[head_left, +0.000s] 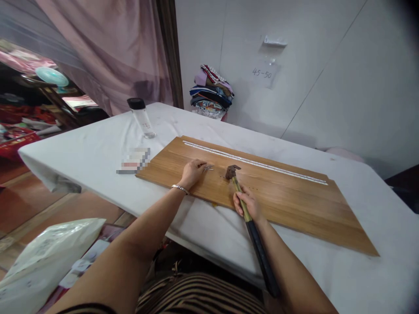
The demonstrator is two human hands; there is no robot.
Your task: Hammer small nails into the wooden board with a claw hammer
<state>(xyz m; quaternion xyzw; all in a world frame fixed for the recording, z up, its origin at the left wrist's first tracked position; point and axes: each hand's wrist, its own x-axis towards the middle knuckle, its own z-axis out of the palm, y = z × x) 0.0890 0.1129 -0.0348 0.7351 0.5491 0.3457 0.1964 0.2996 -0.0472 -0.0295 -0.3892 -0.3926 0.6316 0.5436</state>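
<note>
A wooden board (294, 196) lies on a table covered with white cloth. My right hand (246, 204) is wrapped round the handle of a hammer (244, 203), whose rusty head is just over the board and whose black grip reaches back along my forearm. To the left of the hammer head, my left hand (194, 172) is at the board with its fingers pressed together beside a few thin nails (208, 167). Whether a nail is pinched in the fingertips is too small to tell. Two white strips (255, 162) run along the board's far side.
A clear bottle with a black lid (142, 120) stands on the white tablecloth (81, 148), behind a blurred-out box (134, 160). Folded clothes (212, 92) are stacked against the wall. A white plastic bag (49, 257) is at the lower left.
</note>
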